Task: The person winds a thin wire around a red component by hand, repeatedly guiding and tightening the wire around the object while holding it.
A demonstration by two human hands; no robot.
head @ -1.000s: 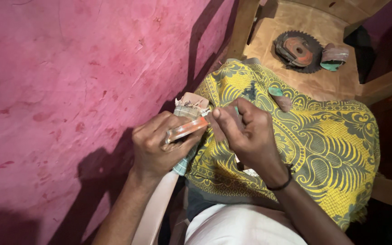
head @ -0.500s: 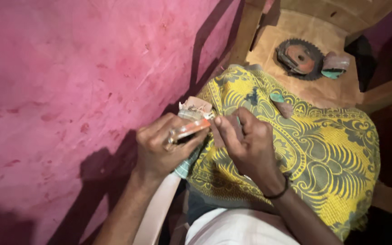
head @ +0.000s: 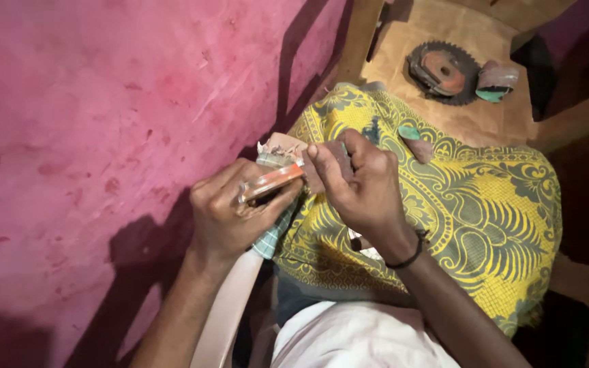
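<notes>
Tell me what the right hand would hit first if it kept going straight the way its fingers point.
The right hand points up-left at the orange tool in the left hand. It would probably meet that first, then the pink wall; depth is unclear.

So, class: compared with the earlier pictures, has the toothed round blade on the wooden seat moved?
No. The toothed blade lies in the same spot on the wooden seat, beside the small pink-and-green piece; only the camera view shifted slightly.
</notes>
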